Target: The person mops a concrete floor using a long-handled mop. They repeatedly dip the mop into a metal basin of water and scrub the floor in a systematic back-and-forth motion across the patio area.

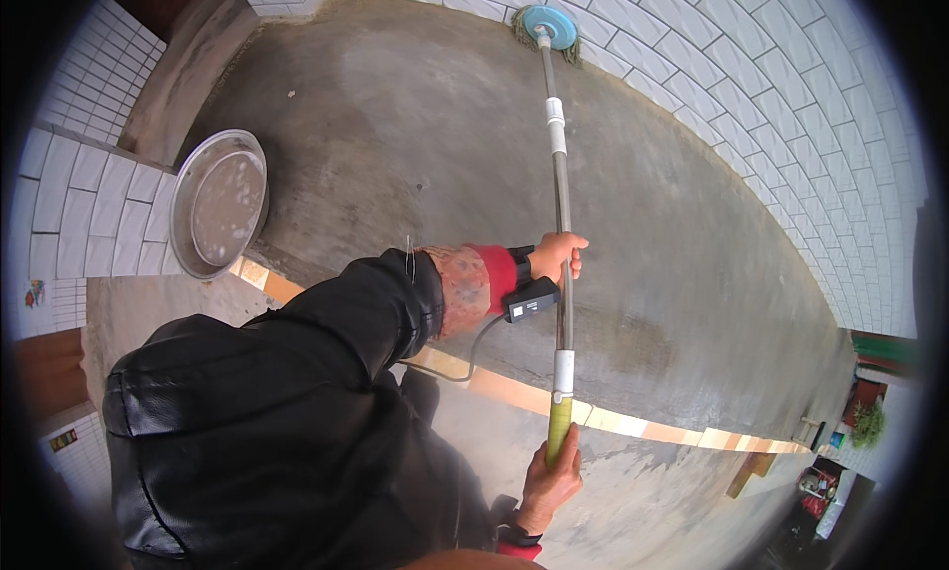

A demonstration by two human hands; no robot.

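Note:
A mop with a round blue plastic head (pixel 550 27) and grey-green strands rests on the concrete floor against the foot of the white tiled wall. Its metal pole (pixel 561 184), with white joints, runs down the view towards me. My left hand (pixel 557 258) is closed around the middle of the pole; a black device with a cable sits at that wrist. Lower down, my right hand (pixel 552 473) grips the yellow-green end of the handle. A black jacket sleeve with a patterned cuff covers my left arm.
A wide metal basin (pixel 221 203) holding murky, sudsy water stands at the left beside a low tiled wall (pixel 104 207). A strip of tan and cream tiles (pixel 511 392) edges the darker, damp-looking floor. A green plant (pixel 867 425) and red items (pixel 814 505) are at the far right.

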